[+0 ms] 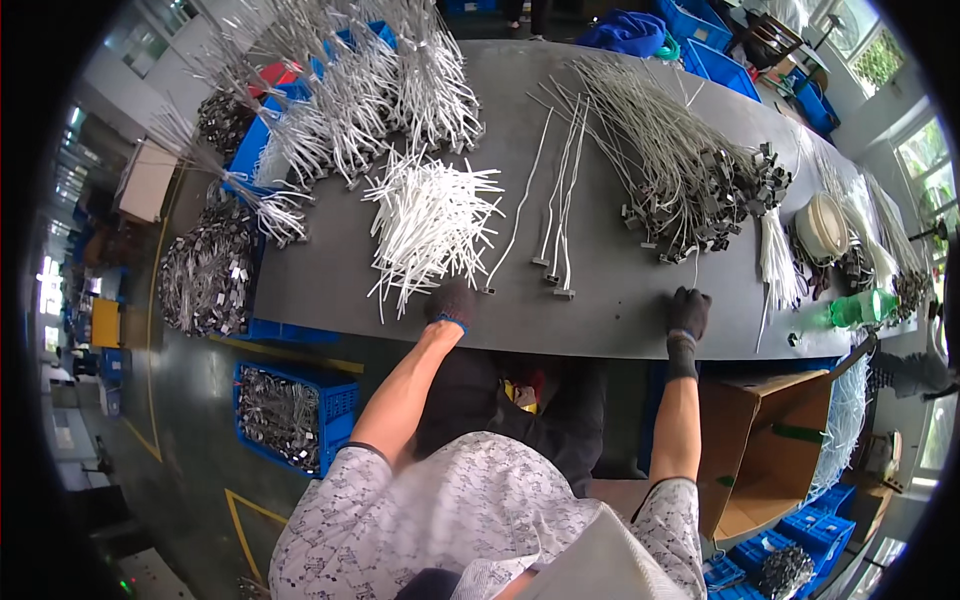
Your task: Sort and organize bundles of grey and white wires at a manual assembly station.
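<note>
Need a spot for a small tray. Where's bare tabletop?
Grey table: front middle, between the loose wires and right hand; far middle, between the white-ended bundles and cable heap; front left, between the white tube pile and the table's left edge. Crowded: far left, under those bundles; right end, around the bucket and green bottle.

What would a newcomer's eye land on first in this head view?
Probably the bright heap of slim white pieces left of centre on the grey table, with the dark-gloved left hand at its near edge. Next come the big bundle of grey wires on the right, beyond the gloved right hand, and the white-tipped bundles behind the heap.
</note>
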Available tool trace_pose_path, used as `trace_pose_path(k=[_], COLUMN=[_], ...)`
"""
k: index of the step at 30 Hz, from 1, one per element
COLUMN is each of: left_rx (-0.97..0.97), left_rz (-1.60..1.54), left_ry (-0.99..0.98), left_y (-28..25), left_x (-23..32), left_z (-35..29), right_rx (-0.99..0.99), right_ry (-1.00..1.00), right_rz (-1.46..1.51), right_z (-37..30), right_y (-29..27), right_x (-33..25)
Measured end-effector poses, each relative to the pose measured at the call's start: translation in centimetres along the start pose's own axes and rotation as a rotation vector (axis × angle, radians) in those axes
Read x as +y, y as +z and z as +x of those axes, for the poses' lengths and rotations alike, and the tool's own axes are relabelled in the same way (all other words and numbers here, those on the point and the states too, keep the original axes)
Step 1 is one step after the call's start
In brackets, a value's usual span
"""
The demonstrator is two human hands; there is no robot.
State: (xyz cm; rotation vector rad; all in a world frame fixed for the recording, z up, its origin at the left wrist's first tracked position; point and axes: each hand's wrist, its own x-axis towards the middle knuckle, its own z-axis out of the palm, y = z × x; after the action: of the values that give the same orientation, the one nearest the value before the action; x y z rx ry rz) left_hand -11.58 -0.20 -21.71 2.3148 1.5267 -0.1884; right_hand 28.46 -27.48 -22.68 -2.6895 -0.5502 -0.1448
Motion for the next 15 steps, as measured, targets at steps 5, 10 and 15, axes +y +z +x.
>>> trace_pose_path(k=[5,10,15], left_rx=[0.177,0.239,0.388], left_rz=[-0.176,-0.843,-0.476], left_ry=[0.008,0.052,0.245], left_y=[0.8,-3.0,-1.1], left_x=[-2.9,3.7,7.0], left_z=[0.5,-1.0,5.0], right_rx=[-0.622,-0.336,-0.802], right_ry=[0.415,0.036,-0.345], right_rz=[1.215,0.528,-0.115], right_z=[-10.1,-26.7,-39.9], right_y=[-5.4,-1.0,-2.0], right_x=[-0.6,14.9,22.1])
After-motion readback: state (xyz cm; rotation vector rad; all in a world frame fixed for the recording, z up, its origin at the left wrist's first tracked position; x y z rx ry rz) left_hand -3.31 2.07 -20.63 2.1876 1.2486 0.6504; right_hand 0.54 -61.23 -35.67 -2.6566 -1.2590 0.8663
